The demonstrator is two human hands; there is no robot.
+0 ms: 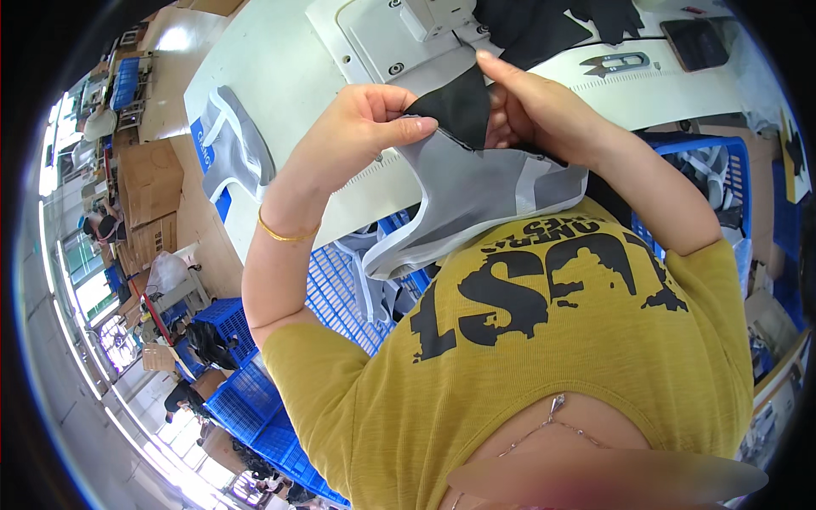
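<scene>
In the head view, near the upper middle of the frame, my left hand [361,123] pinches the edge of a black fabric piece [455,106] between thumb and fingers, and my right hand [544,102] grips its other side. The black piece meets a grey fabric piece [476,191] with white trim, which hangs below my hands at the centre. Behind them, at the top, a sewing machine [408,38] sits on the white counter [263,51]; thread snips [614,63] and a phone [695,44] lie at upper right
</scene>
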